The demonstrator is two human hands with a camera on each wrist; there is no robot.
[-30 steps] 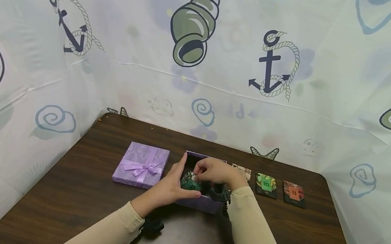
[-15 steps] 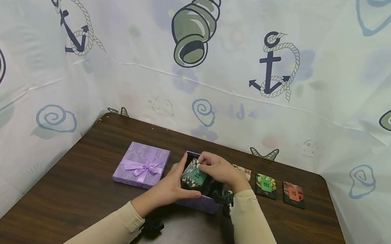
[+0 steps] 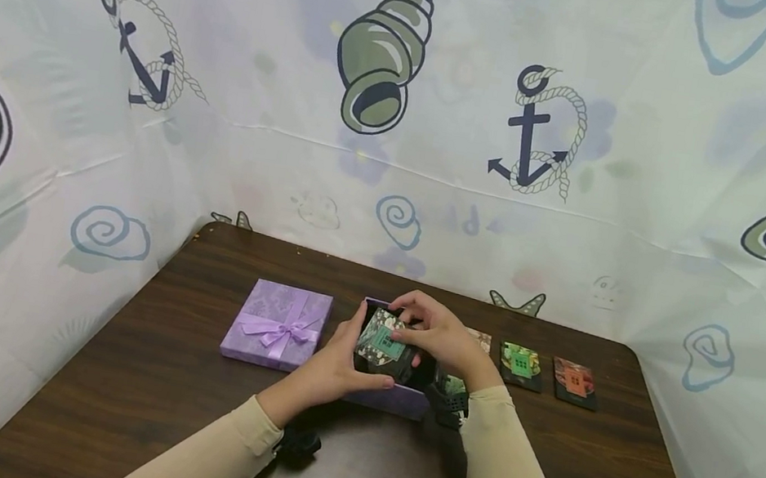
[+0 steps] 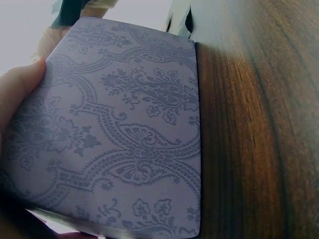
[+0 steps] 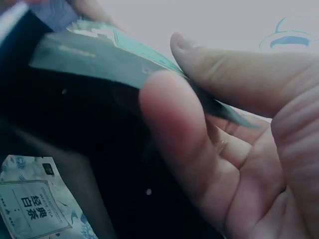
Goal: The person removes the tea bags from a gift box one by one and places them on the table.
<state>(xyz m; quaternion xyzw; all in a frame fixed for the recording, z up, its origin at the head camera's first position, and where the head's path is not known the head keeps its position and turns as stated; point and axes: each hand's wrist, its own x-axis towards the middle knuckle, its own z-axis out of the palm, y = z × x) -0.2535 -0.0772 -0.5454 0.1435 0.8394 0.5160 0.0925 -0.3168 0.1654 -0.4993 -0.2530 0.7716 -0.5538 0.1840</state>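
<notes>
An open purple box (image 3: 396,400) with a dark inside stands on the table. My left hand (image 3: 331,362) grips its near left corner, thumb along the front rim. The box's patterned purple wall (image 4: 129,124) fills much of the left wrist view. My right hand (image 3: 442,337) pinches a dark tea packet (image 3: 379,339) with a green label, at the box's opening. In the right wrist view, thumb and forefinger hold the packet (image 5: 75,57) by its edge. A pale packet marked white tea (image 5: 32,204) appears at lower left there.
Left of the box lies a purple lid (image 3: 277,321) with a ribbon bow. To the right are a green-labelled packet (image 3: 521,365) and a red-labelled packet (image 3: 575,382). A pale packet (image 3: 479,339) and a greenish packet (image 3: 454,386) are partly hidden by the right arm.
The tea packet has come up from inside the box, its label now facing up. My right hand has shifted slightly up and right. The left hand stays on the box.
</notes>
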